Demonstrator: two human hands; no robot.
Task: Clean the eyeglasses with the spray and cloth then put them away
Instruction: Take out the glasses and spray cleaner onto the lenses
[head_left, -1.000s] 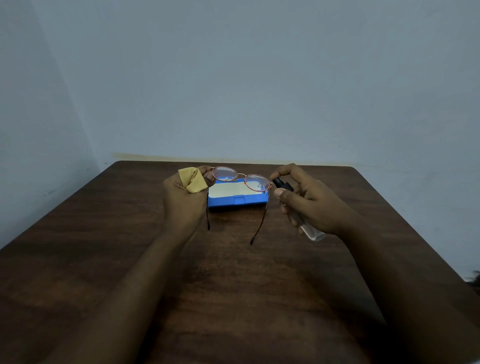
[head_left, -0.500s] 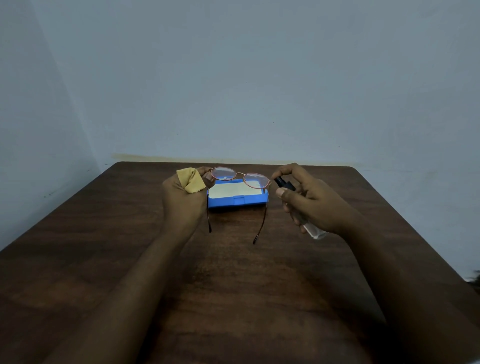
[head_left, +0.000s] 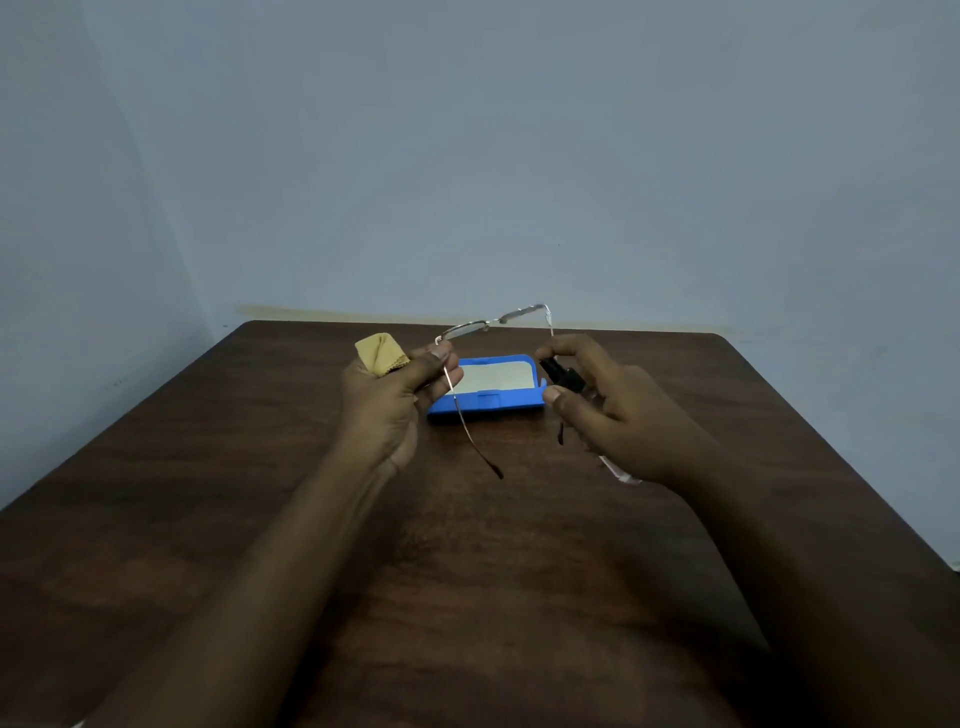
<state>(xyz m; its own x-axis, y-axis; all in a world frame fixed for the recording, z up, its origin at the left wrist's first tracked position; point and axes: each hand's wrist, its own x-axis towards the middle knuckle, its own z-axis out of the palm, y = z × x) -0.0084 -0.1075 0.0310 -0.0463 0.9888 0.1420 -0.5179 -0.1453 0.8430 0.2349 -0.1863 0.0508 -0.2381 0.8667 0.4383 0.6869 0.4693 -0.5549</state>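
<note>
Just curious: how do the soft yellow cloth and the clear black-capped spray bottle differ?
The soft yellow cloth is bunched in the left hand; the clear black-capped spray bottle is rigid, in the right hand. The cloth pokes above the fist; the bottle slants, nozzle up. Both are held, neither set down.

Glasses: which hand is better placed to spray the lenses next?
Right, probably. The right hand grips the spray bottle, its nozzle end close to the glasses. The left hand is busy pinching the glasses' arm and holding the cloth.
</note>
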